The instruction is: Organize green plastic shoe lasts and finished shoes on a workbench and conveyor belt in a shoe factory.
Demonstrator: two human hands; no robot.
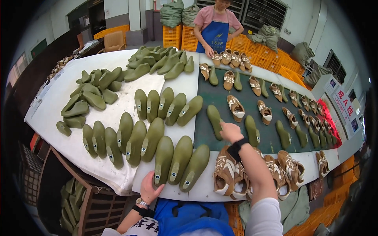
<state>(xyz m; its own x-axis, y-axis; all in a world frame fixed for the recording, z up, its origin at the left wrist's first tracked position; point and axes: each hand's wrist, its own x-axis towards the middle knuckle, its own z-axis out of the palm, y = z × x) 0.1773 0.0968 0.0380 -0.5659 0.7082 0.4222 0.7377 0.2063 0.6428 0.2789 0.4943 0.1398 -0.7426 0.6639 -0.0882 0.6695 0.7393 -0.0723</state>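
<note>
My left hand [149, 188] is closed around the heel end of a green shoe last [163, 157] at the table's near edge. Two more lasts [180, 161] lie right beside it, the nearest ones in the rows to its left. Stretched forward over the dark green belt [240, 135], my right hand [231, 132] has its curled fingers against the side of another green last [214, 120]; its fingertips are partly hidden. A single last [252, 131] lies just right of that hand. Brown sneakers with white stripes [225, 171] stand below my right forearm, which covers some of them.
Loose lasts [92, 94] are heaped on the white cloth [51, 110] at the left. Rows of sneakers and lasts [275, 92] fill the belt. A co-worker [216, 29] in a blue apron handles sneakers [232, 58] across the table. Orange crates [252, 47] stand behind; a brown crate [102, 208] is near my left.
</note>
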